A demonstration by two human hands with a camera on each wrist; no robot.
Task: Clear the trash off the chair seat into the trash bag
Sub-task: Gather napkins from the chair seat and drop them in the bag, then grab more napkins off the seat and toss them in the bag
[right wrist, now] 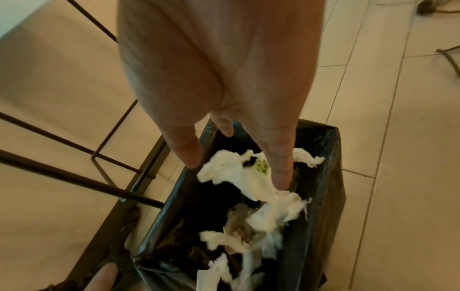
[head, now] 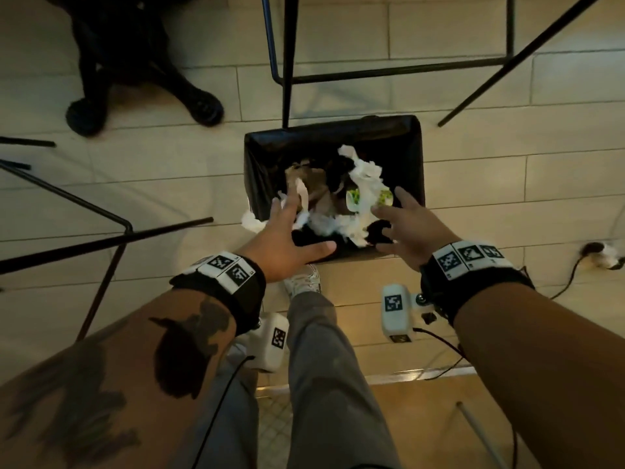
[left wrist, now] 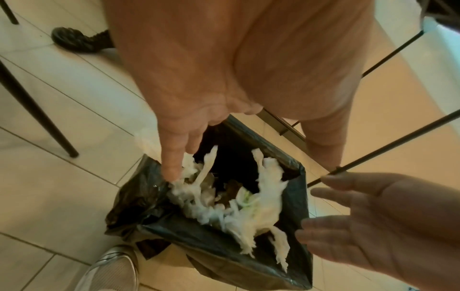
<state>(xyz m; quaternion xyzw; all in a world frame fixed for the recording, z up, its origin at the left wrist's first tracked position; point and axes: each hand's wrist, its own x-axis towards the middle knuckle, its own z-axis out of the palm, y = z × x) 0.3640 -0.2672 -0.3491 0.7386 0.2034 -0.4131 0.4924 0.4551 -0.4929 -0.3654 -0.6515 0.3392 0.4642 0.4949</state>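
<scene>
Both hands hang spread and empty over the bag's mouth: the left hand [head: 287, 240] at its near-left corner, fingertips among the tissue, the right hand [head: 411, 228] at its near-right edge. Directly beneath them, crumpled white tissue trash [head: 358, 184] lies inside the black plastic trash bag [head: 414, 154]. One scrap [head: 252, 223] overhangs the near-left rim, nearest the left hand.

You wear black wristbands [head: 220, 282] topped with white tiles of black square markers, a white camera box [head: 396, 311] with its own marker and thin black cable under each wrist, dark tattoos [head: 182, 346] along your left forearm, grey trousers [head: 324, 367], a silver-white shoe [head: 302, 280].
</scene>
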